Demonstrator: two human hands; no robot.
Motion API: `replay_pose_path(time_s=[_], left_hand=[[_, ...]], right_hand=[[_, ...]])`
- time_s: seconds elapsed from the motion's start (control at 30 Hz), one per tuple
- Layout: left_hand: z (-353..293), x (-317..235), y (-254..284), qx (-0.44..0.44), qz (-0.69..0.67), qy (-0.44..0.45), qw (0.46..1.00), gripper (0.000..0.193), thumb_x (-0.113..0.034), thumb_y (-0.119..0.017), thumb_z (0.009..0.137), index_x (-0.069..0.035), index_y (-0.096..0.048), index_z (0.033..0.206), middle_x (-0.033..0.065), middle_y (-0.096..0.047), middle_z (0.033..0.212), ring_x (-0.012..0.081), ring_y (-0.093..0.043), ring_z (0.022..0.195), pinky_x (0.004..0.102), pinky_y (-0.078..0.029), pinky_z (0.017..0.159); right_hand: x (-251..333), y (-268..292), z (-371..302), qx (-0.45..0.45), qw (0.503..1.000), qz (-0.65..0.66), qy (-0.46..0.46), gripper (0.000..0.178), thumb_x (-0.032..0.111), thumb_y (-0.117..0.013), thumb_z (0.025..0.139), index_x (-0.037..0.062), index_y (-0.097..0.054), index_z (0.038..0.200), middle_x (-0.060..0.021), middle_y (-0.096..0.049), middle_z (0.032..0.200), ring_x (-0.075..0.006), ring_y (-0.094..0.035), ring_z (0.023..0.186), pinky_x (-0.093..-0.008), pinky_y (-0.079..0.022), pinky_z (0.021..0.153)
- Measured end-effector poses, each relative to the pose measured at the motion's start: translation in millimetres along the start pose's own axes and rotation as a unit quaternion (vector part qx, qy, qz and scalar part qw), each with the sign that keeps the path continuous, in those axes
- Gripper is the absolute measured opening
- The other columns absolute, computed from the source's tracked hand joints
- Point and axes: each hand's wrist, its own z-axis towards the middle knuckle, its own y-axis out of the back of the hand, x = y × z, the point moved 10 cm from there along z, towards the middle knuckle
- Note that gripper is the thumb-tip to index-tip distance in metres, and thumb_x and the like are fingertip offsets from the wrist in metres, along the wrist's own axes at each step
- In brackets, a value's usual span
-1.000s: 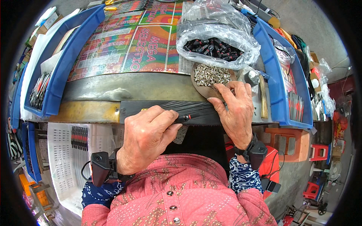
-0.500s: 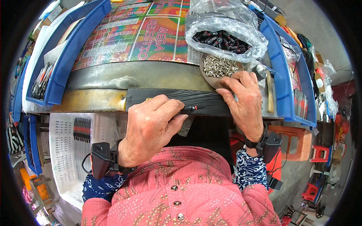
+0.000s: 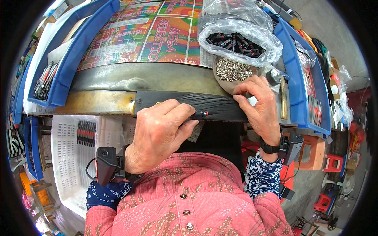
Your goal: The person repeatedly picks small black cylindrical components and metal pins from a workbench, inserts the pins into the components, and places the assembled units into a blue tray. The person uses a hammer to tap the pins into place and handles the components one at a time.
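Note:
My left hand [image 3: 159, 128] is closed on a small black plastic piece with a red end [image 3: 202, 114]; its tip pokes out past my thumb and forefinger, over a wrinkled black pad [image 3: 222, 105] on the bench edge. To the right, my right hand [image 3: 260, 106] has thumb and forefinger pinched together just in front of a round brown dish [image 3: 217, 80]. Whatever sits in that pinch is too small to make out. Loose silvery metal pins [image 3: 234, 69] lie heaped in the dish. Behind it, a clear plastic bag [image 3: 240, 23] stands open, full of similar black-and-red pieces [image 3: 236, 44].
Blue plastic bins [image 3: 65, 74] [image 3: 293, 74] flank the bench, holding thin black-and-red items. A dark-capped bottle [image 3: 272, 77] and a wooden handle [image 3: 283, 98] stand right of the dish. A white basket [image 3: 65, 157] with a row of black-and-red pieces sits below left.
My right hand has drawn slightly away from the dish, its fingertips closing into a tighter pinch. My left hand keeps its hold on the black piece, which has turned slightly.

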Motion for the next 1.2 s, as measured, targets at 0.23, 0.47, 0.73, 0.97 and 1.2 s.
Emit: replay_pose_path(time_s=[0.23,0.47,0.73,0.97,1.2], left_hand=[[-0.4,0.4,-0.5,0.001,-0.008,0.001,1.000,0.020,-0.011,-0.076,0.072,-0.007,-0.063,0.087,0.0103,-0.056,0.072,0.0320,-0.059,0.064,0.0407,-0.048,0.056],[-0.3,0.6,-1.2,0.006,-0.003,0.005,1.000,0.020,-0.012,-0.076,0.073,-0.007,-0.063,0.087,0.0104,-0.056,0.072,0.0320,-0.060,0.065,0.0408,-0.048,0.056],[2.5,-1.1,-1.6,0.011,-0.017,0.008,1.000,0.021,-0.011,-0.077,0.072,-0.006,-0.062,0.086,0.0116,-0.058,0.072,0.0323,-0.061,0.066,0.0410,-0.048,0.056],[2.7,-4.5,-1.6,0.015,-0.033,0.014,0.999,0.020,-0.010,-0.076,0.072,-0.006,-0.062,0.085,0.0118,-0.059,0.072,0.0323,-0.061,0.066,0.0405,-0.049,0.056],[-0.1,-7.5,-0.8,0.015,-0.033,0.013,0.999,0.020,-0.010,-0.076,0.071,-0.006,-0.061,0.084,0.0115,-0.057,0.072,0.0327,-0.061,0.065,0.0415,-0.048,0.056]], right_hand=[[-1.5,1.9,-0.3,-0.020,1.000,0.013,-0.002,0.005,0.002,-0.064,0.078,0.0018,-0.061,0.083,-0.0099,-0.057,0.081,-0.0288,-0.052,0.080,-0.0376,-0.042,0.073],[-5.1,4.4,-1.5,-0.071,0.997,-0.003,-0.008,0.008,0.001,-0.064,0.080,0.0016,-0.060,0.087,-0.0100,-0.058,0.081,-0.0276,-0.053,0.078,-0.0369,-0.043,0.071],[26.5,3.3,-19.6,-0.098,0.988,0.118,-0.018,0.008,0.001,-0.066,0.083,0.0006,-0.061,0.089,-0.0116,-0.061,0.084,-0.0276,-0.060,0.079,-0.0344,-0.048,0.073],[53.5,-17.9,-26.9,-0.099,0.967,0.233,0.029,0.015,-0.003,-0.069,0.079,0.0010,-0.061,0.091,-0.0106,-0.064,0.091,-0.0263,-0.059,0.085,-0.0345,-0.047,0.078],[54.2,-22.3,-29.7,-0.102,0.964,0.244,0.016,0.014,-0.004,-0.069,0.080,0.0010,-0.061,0.091,-0.0106,-0.064,0.091,-0.0261,-0.059,0.085,-0.0346,-0.047,0.079]])
